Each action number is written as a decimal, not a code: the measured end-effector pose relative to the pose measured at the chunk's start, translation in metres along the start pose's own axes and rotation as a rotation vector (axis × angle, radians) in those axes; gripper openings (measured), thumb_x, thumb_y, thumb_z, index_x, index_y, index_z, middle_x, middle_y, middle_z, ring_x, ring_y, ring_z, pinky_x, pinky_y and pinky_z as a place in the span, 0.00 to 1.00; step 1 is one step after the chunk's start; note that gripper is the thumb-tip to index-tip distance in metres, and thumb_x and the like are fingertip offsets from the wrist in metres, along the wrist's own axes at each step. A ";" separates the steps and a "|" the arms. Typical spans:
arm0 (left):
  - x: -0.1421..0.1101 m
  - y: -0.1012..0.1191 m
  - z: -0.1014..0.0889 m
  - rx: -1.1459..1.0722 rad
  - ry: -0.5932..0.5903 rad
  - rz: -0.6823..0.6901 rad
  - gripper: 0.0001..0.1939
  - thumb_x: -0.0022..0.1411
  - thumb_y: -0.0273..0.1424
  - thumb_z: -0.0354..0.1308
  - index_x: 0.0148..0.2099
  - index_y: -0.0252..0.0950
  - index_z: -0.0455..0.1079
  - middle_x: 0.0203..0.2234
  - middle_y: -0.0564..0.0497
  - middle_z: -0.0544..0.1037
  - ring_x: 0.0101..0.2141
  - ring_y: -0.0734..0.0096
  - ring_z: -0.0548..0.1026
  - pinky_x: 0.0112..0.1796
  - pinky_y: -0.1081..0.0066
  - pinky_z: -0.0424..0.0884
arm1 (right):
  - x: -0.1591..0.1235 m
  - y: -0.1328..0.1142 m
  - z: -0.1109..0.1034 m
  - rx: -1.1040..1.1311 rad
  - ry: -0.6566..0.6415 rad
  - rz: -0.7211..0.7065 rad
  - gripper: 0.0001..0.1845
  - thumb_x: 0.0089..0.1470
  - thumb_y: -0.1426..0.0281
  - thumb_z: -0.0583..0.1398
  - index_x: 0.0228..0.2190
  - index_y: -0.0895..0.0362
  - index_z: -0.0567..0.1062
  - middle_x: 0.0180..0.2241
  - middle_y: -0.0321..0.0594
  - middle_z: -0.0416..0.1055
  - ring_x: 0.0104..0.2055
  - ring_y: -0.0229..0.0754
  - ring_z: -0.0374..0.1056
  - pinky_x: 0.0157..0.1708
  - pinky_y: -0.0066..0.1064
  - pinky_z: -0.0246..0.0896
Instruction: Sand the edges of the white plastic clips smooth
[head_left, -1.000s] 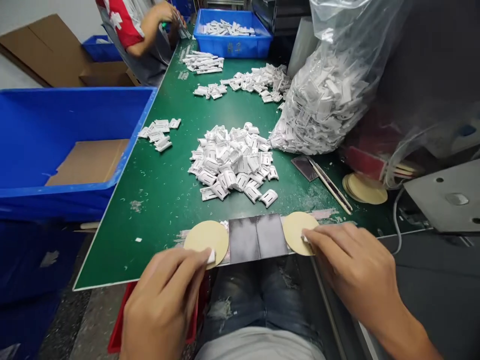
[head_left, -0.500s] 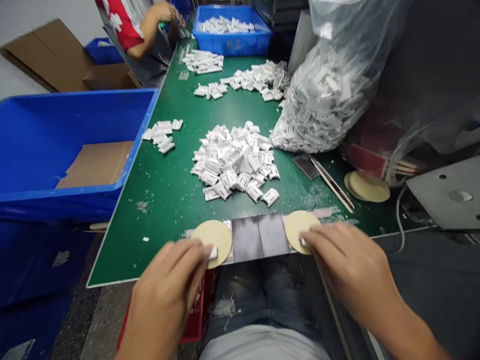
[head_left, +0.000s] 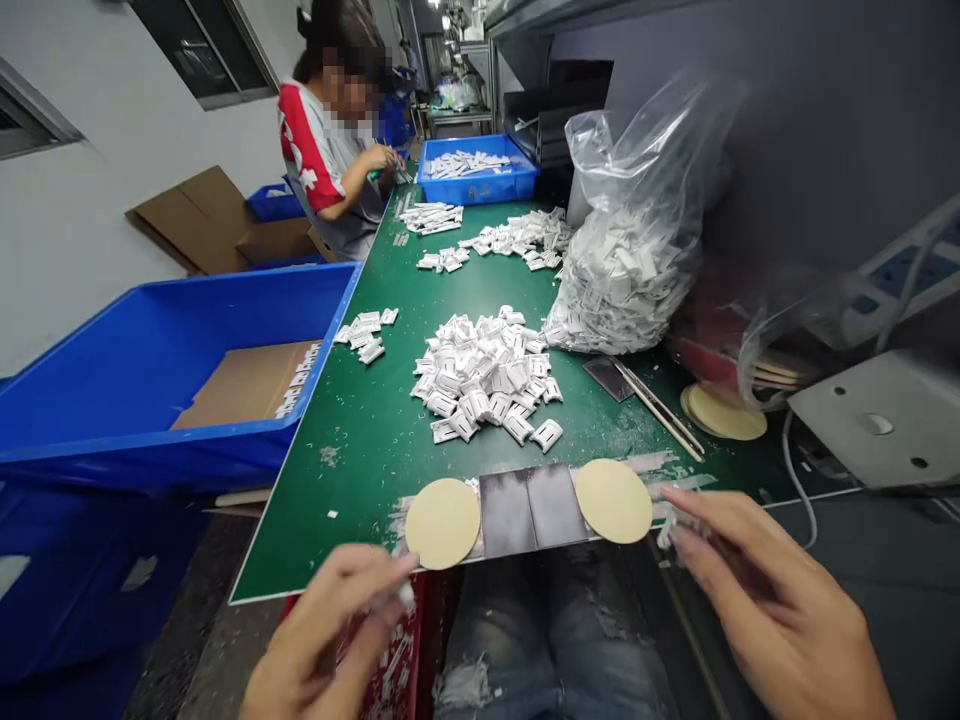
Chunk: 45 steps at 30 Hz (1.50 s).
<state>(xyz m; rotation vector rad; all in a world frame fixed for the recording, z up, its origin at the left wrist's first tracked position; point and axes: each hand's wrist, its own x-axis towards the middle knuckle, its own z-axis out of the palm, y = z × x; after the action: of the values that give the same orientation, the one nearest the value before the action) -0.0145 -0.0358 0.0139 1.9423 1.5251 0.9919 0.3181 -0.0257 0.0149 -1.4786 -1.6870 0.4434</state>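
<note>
The left hand (head_left: 322,635) is closed to a pinch just below the desk's (head_left: 352,500) front edge, its fingertips on a small white plastic piece (head_left: 406,597); that piece lies below and left of the left tan disc (head_left: 442,523), too small to read its long axis; the right hand (head_left: 780,600) is also drawn nearly shut, with a second white piece (head_left: 666,527) at its fingertips, slightly blurred, so its grip is less certain; that piece sits just right of the right tan disc (head_left: 613,501); between the discs lie two dark rectangular sheets (head_left: 531,508); ahead, on the green surface, is a loose pile of white plastic clips (head_left: 484,378), its centre roughly between the hands and well beyond them, the left fingertips slightly nearer; a clear plastic bag (head_left: 622,230) packed with more clips slumps beyond it on the right; a blue bin (head_left: 172,380) stands beside the desk on the left; a co-worker (head_left: 330,150) works at the far end.
</note>
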 end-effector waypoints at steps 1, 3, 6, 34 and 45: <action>0.008 0.001 0.005 -0.040 0.070 -0.040 0.08 0.67 0.30 0.56 0.47 0.44 0.74 0.42 0.51 0.76 0.39 0.73 0.79 0.35 0.80 0.74 | 0.008 0.000 0.004 0.059 0.040 0.072 0.09 0.64 0.67 0.59 0.46 0.49 0.74 0.43 0.38 0.74 0.37 0.38 0.73 0.34 0.25 0.68; 0.025 0.001 0.020 -0.102 0.129 -0.079 0.05 0.68 0.30 0.54 0.42 0.42 0.72 0.40 0.50 0.76 0.40 0.71 0.78 0.37 0.77 0.75 | 0.023 0.002 0.014 0.111 0.014 0.153 0.05 0.64 0.66 0.58 0.42 0.50 0.73 0.39 0.37 0.74 0.32 0.38 0.72 0.29 0.27 0.67; 0.037 -0.009 0.038 0.056 0.133 0.004 0.04 0.67 0.30 0.55 0.42 0.42 0.71 0.38 0.51 0.78 0.41 0.67 0.77 0.41 0.71 0.73 | 0.033 0.013 0.025 -0.083 -0.097 -0.009 0.04 0.64 0.69 0.58 0.39 0.52 0.73 0.37 0.39 0.74 0.37 0.44 0.70 0.36 0.34 0.66; 0.034 -0.021 0.028 0.336 0.063 0.134 0.03 0.68 0.31 0.56 0.40 0.41 0.71 0.35 0.51 0.79 0.37 0.66 0.76 0.39 0.70 0.70 | 0.033 0.027 0.014 -0.561 -0.133 -0.465 0.10 0.63 0.79 0.55 0.39 0.58 0.76 0.37 0.44 0.76 0.35 0.44 0.64 0.34 0.36 0.49; 0.056 0.026 0.074 0.313 -0.032 0.220 0.09 0.64 0.20 0.56 0.37 0.40 0.71 0.31 0.52 0.76 0.34 0.64 0.73 0.36 0.66 0.66 | 0.038 -0.020 0.064 -0.383 -0.112 -0.531 0.16 0.68 0.74 0.50 0.35 0.56 0.76 0.29 0.41 0.73 0.31 0.45 0.60 0.32 0.37 0.49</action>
<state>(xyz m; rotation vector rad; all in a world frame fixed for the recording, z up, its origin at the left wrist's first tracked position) 0.0661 0.0156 0.0006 2.3741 1.5481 0.8419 0.2574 0.0210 0.0043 -1.1993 -2.2505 -0.0934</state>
